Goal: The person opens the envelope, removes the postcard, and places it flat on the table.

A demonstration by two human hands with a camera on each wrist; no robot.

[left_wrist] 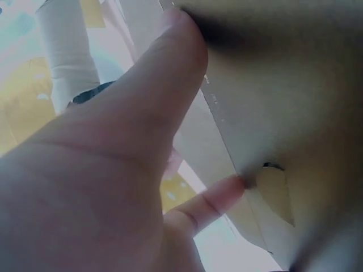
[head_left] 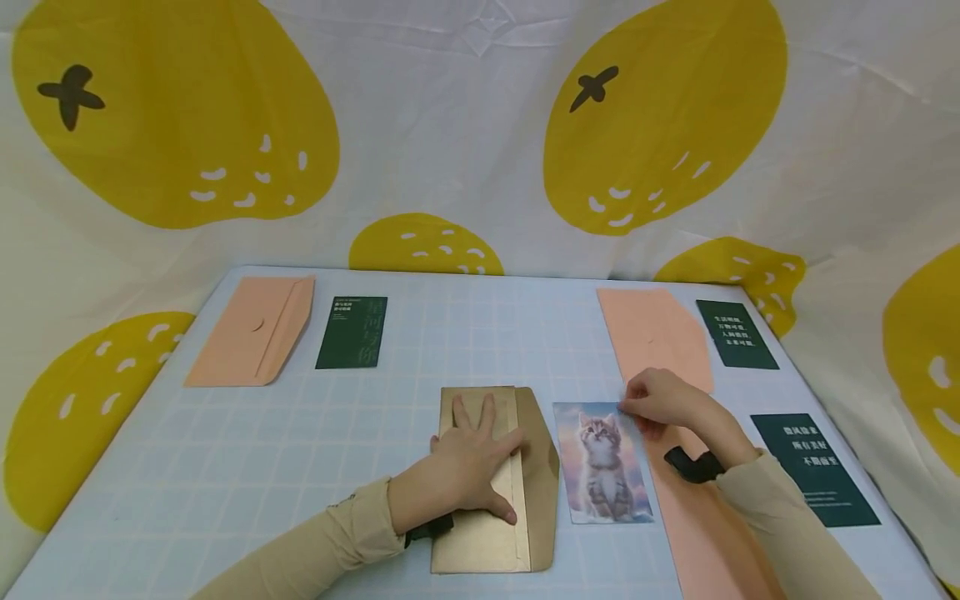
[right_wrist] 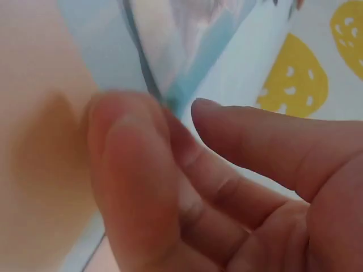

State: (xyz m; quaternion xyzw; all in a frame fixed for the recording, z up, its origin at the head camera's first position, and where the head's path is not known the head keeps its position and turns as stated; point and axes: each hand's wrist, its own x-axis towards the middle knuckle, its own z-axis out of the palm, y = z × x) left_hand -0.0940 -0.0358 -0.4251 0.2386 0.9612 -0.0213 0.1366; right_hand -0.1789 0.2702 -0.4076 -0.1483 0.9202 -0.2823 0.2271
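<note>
My left hand (head_left: 467,468) lies spread over a gold envelope (head_left: 480,542), its fingers straight and pressing on the paper. The envelope's flap is unfolded to the right. In the left wrist view, the thumb (left_wrist: 176,54) and another finger touch the envelope (left_wrist: 255,96) near a small curved cut. To the right is a postcard with a kitten (head_left: 603,467). My right hand (head_left: 667,400) has its curled fingers at the card's top right corner. The right wrist view shows the card's corner (right_wrist: 187,73) at those fingertips, with the thumb close beside.
A pink envelope (head_left: 243,333) and a green card (head_left: 352,332) lie at the back left. At the right are another pink envelope (head_left: 652,321) and green cards (head_left: 738,333) (head_left: 817,467). A further pink envelope (head_left: 705,533) lies under my right forearm.
</note>
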